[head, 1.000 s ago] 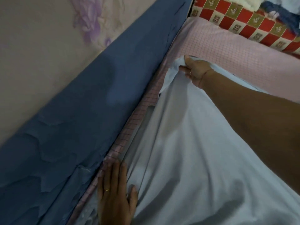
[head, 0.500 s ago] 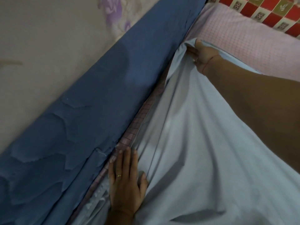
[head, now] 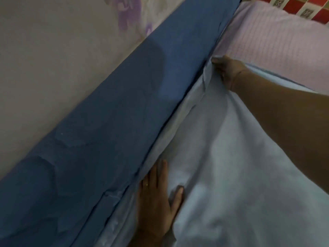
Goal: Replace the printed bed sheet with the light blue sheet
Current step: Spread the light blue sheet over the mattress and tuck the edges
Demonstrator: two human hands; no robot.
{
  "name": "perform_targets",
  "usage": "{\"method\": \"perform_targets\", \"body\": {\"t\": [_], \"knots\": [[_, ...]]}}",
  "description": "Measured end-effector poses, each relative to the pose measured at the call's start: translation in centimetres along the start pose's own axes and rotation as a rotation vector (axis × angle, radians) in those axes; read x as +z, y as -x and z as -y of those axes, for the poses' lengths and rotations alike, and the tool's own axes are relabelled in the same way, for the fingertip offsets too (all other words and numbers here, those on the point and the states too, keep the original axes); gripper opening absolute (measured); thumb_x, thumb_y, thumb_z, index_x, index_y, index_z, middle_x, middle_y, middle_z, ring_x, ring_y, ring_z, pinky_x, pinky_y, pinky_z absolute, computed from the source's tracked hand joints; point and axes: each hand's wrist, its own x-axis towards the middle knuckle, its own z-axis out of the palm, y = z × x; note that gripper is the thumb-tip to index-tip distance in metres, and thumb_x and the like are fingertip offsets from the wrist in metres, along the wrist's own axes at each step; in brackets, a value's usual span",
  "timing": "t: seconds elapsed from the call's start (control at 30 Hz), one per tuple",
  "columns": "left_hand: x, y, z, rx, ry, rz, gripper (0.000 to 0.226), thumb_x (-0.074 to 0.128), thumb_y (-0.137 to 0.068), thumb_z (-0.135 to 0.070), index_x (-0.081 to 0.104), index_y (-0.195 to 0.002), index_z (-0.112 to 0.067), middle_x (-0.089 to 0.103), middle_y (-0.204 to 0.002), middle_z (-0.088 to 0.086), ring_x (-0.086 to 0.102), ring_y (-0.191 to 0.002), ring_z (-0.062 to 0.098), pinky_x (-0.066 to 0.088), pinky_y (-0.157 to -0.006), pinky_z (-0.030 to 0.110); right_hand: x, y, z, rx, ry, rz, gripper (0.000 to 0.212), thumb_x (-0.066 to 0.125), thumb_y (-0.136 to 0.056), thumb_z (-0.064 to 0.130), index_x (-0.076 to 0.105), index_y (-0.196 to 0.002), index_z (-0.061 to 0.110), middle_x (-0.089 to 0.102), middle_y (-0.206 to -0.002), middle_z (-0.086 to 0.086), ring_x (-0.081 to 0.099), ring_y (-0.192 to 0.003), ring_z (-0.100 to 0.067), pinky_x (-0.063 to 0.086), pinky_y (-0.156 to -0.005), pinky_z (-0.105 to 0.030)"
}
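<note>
A pale wall [head: 53,59] with purple flower print is seen at the left, with a dark blue band [head: 124,122] along its foot. Just right of the band, near, the left hand [head: 156,196] is laid flat on the light blue sheet [head: 240,175], its grip released and its fingers straight. The sheet is spread rumpled over the bed, up against the band. Its far edge is held by the right hand [head: 227,72], the grip clenched on a fold. Beyond it, a pink checked cover [head: 276,36] is exposed.

Right hand [head: 229,72] fingertips vanish into the light blue sheet [head: 231,157] (apparently pinching it); nearer than this grip, left hand [head: 156,198] wrist cropped.
</note>
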Motion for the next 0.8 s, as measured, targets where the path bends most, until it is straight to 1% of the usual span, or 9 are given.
{"method": "perform_targets", "body": {"t": [0.07, 0.13, 0.2, 0.27, 0.33, 0.43, 0.6, 0.7, 0.8], "knots": [[-0.2, -0.1, 0.1, -0.004, 0.007, 0.019, 0.076, 0.022, -0.096, -0.064, 0.025, -0.154, -0.015, 0.030, -0.157, 0.012, 0.031, -0.140, 0.031, 0.022, -0.112, 0.043, 0.7, -0.4, -0.3, -0.026, 0.200, 0.004, 0.044, 0.048, -0.090, 0.047, 0.067, -0.106, 0.011, 0.067, -0.112, -0.009, 0.061, -0.105, -0.023, 0.048, -0.097, -0.034], [-0.2, 0.0, 0.1, 0.001, 0.020, 0.026, 0.076, 0.022, -0.096, -0.065, 0.022, -0.155, -0.017, 0.029, -0.157, 0.009, 0.029, -0.141, 0.029, 0.021, -0.114, 0.042, 1.6, -0.3, -1.3, -0.110, 0.577, 0.044, 0.060, 0.038, -0.098, 0.051, 0.048, -0.139, 0.009, 0.045, -0.147, -0.010, 0.039, -0.136, -0.026, 0.027, -0.115, -0.035], [0.0, 0.2, 0.1, -0.014, 0.080, 0.041, 0.075, 0.021, -0.095, -0.067, 0.014, -0.156, -0.024, 0.027, -0.158, 0.006, 0.030, -0.142, 0.027, 0.024, -0.114, 0.040, 2.1, 0.4, -2.9, -0.253, 1.047, 0.021, 0.057, 0.030, -0.101, 0.049, 0.036, -0.147, 0.014, 0.033, -0.155, -0.007, 0.026, -0.144, -0.025, 0.015, -0.117, -0.033], [0.0, 0.3, -0.1, -0.026, 0.142, 0.042, 0.073, 0.021, -0.095, -0.067, 0.009, -0.156, -0.028, 0.026, -0.159, 0.003, 0.030, -0.142, 0.024, 0.027, -0.114, 0.038, 2.5, 2.6, -4.3, -0.316, 1.257, -0.037, 0.063, 0.025, -0.100, 0.054, 0.024, -0.152, 0.018, 0.029, -0.157, -0.006, 0.021, -0.146, -0.024, 0.007, -0.118, -0.040], [0.1, 0.3, -0.1, -0.023, 0.157, 0.027, 0.072, 0.020, -0.096, -0.066, 0.009, -0.155, -0.028, 0.028, -0.159, 0.005, 0.032, -0.142, 0.026, 0.033, -0.114, 0.041, 3.2, 5.9, -6.1, -0.314, 1.294, -0.093, 0.067, 0.023, -0.100, 0.055, 0.016, -0.154, 0.017, 0.026, -0.157, -0.006, 0.017, -0.147, -0.023, 0.003, -0.118, -0.044], [0.3, 0.0, -0.1, -0.016, 0.139, 0.029, 0.073, 0.020, -0.097, -0.065, 0.012, -0.156, -0.022, 0.026, -0.159, 0.009, 0.031, -0.144, 0.030, 0.036, -0.111, 0.048, 4.3, 14.2, -9.3, -0.317, 1.280, -0.039, 0.068, 0.024, -0.099, 0.054, 0.008, -0.155, 0.018, 0.016, -0.160, -0.004, 0.007, -0.148, -0.021, -0.001, -0.119, -0.046], [0.0, 0.3, -0.3, -0.042, 0.007, 0.121, 0.084, -0.001, -0.091, -0.071, 0.005, -0.156, -0.018, 0.013, -0.163, 0.010, 0.017, -0.149, 0.028, 0.022, -0.119, 0.049, 3.6, 29.0, -15.8, -0.384, 1.367, 0.124, 0.071, 0.011, -0.095, 0.060, -0.003, -0.154, 0.024, -0.008, -0.162, -0.001, -0.013, -0.149, -0.019, -0.010, -0.119, -0.044], [-1.3, 2.6, -0.3, -0.101, -0.058, 0.195, 0.085, 0.003, -0.089, -0.071, -0.006, -0.155, -0.018, -0.001, -0.164, 0.007, 0.003, -0.151, 0.024, 0.006, -0.123, 0.041, 1.5, 34.5, -19.0, -0.417, 1.384, 0.144, 0.081, 0.000, -0.083, 0.064, -0.001, -0.154, 0.025, -0.006, -0.162, 0.001, -0.011, -0.149, -0.017, -0.011, -0.119, -0.042], [-3.6, 7.9, 1.0, -0.078, -0.097, 0.233, 0.083, 0.003, -0.090, -0.069, -0.008, -0.155, -0.019, -0.004, -0.164, 0.005, 0.003, -0.151, 0.022, 0.005, -0.121, 0.036, -0.8, 39.2, -22.0, -0.457, 1.414, 0.141, 0.076, 0.015, -0.090, 0.062, 0.016, -0.154, 0.020, 0.012, -0.162, -0.004, 0.007, -0.149, -0.021, -0.004, -0.117, -0.043]]}}
